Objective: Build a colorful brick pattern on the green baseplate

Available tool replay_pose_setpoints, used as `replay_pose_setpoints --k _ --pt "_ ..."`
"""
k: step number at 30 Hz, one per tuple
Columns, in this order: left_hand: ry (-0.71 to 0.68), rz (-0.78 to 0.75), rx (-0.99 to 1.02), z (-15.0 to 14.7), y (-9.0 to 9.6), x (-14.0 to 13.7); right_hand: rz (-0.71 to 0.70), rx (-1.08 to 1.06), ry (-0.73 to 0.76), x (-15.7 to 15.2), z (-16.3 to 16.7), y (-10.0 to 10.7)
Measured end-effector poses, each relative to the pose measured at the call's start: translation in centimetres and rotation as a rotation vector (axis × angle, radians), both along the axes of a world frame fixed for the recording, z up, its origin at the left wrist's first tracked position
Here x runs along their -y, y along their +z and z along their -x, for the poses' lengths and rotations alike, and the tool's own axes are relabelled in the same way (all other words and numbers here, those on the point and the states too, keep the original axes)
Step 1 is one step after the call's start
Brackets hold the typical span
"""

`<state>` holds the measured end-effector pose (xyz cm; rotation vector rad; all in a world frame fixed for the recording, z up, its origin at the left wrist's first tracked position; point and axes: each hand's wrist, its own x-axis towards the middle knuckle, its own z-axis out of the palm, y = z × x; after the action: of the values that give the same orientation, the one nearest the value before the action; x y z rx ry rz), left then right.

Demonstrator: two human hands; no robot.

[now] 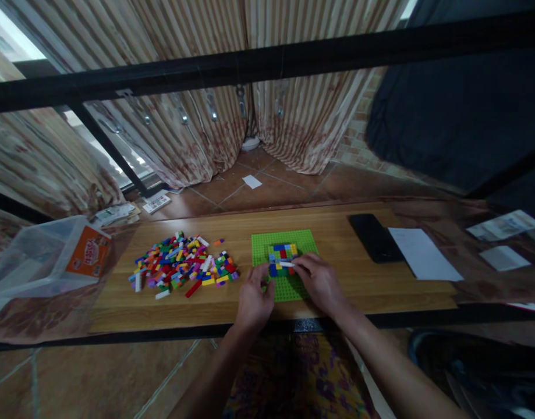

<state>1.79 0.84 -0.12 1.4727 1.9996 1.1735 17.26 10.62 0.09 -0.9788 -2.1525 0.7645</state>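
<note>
A lime-green baseplate (259, 241) lies on the wooden board in front of me. Near its middle stands a small build of toy bricks (283, 254) in blue, red, yellow and white. My right hand (319, 282) pinches a long white brick (287, 264) over the front part of this build. Whether that brick touches the ones below cannot be made out. On the near left of the baseplate, my left hand (255, 297) is held beside the build, thumb and fingers apart, with nothing seen between them.
A heap of loose, many-coloured bricks (184, 262) spreads over the left of the wooden board (337, 233). Further left is a clear plastic bin (40, 256) with an orange label. On the right lie a black phone-like slab (375, 237) and white paper (424, 254). A dark rail (267, 63) crosses behind.
</note>
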Motion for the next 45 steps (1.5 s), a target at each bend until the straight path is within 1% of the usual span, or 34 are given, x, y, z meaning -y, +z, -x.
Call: replay_pose_setpoints --k 4,9,17,24,29,38,41,45 --pt "-0.008 0.014 -0.139 0.2 0.3 -1.0 -0.075 0.111 0.066 -0.7 0.8 -0.3" --pt "-0.064 0.022 -0.212 0.0 -0.2 -1.4 -0.071 0.140 -0.003 -0.7 1.1 -0.8" --pt "-0.109 0.005 -0.288 -0.2 -1.2 -1.0 0.062 0.026 -0.122 -0.4 1.4 -0.9" --pt "-0.141 0.034 -0.438 -0.6 -1.3 -0.9 0.146 -0.042 -0.184 -0.4 1.6 -1.1" --pt "-0.134 0.061 -0.533 -0.9 -1.4 -0.9 0.219 -0.112 -0.207 -0.6 1.3 -1.2" --pt "-0.110 0.084 -0.590 -1.1 -1.5 -1.0 0.316 -0.163 -0.251 -1.1 2.0 -1.0" --pt "-0.102 0.103 -0.605 -1.3 -1.5 -1.0 0.346 -0.165 -0.244 -1.2 2.1 -1.1" --pt "-0.096 0.129 -0.612 -1.5 -1.5 -1.1 0.347 -0.129 -0.241 -1.4 2.0 -1.0"
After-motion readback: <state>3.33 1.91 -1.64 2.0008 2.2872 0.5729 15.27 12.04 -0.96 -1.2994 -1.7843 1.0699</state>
